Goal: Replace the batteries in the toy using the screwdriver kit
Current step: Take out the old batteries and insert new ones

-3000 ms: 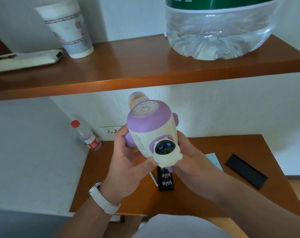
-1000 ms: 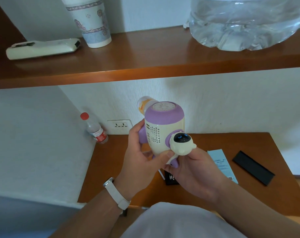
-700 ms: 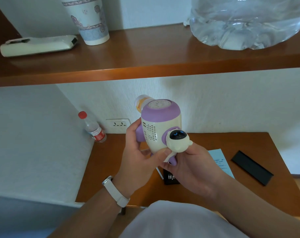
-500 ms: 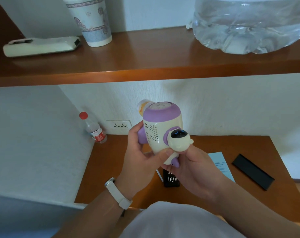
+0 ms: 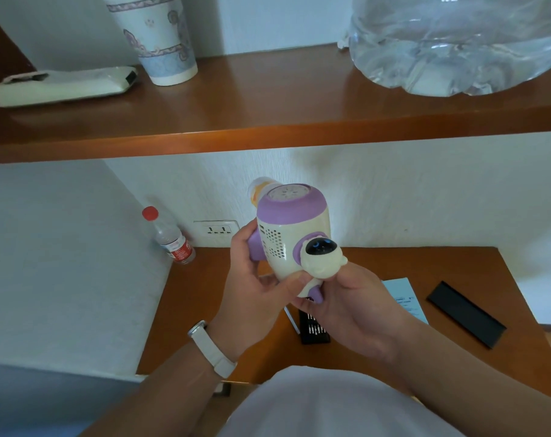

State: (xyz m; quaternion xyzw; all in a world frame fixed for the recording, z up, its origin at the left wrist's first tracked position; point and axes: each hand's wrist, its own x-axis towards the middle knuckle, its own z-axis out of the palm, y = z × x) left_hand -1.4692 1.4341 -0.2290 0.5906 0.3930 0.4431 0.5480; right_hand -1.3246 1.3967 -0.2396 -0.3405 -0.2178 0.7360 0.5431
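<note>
A cream and purple toy (image 5: 294, 234) with a small astronaut figure on its front is held in the air above the wooden table (image 5: 378, 263). My left hand (image 5: 252, 291) grips its left side, thumb on the lower body. My right hand (image 5: 349, 304) holds it from below and the right, fingers curled under the figure. On the table beneath my hands lies the black screwdriver bit tray (image 5: 313, 329), partly hidden, with a thin white rod (image 5: 291, 320) beside it. The kit's black lid (image 5: 466, 313) lies at the right.
A light blue paper leaflet (image 5: 406, 298) lies between tray and lid. A small water bottle (image 5: 170, 238) leans in the left back corner by a wall socket (image 5: 217, 230). The shelf above carries a remote (image 5: 63, 86), a paper cup (image 5: 157, 39) and a large water jug (image 5: 456, 42).
Over three seconds the toy has turned so its vented side faces me and the astronaut points right. In the last second it barely moved; both hands keep their hold.
</note>
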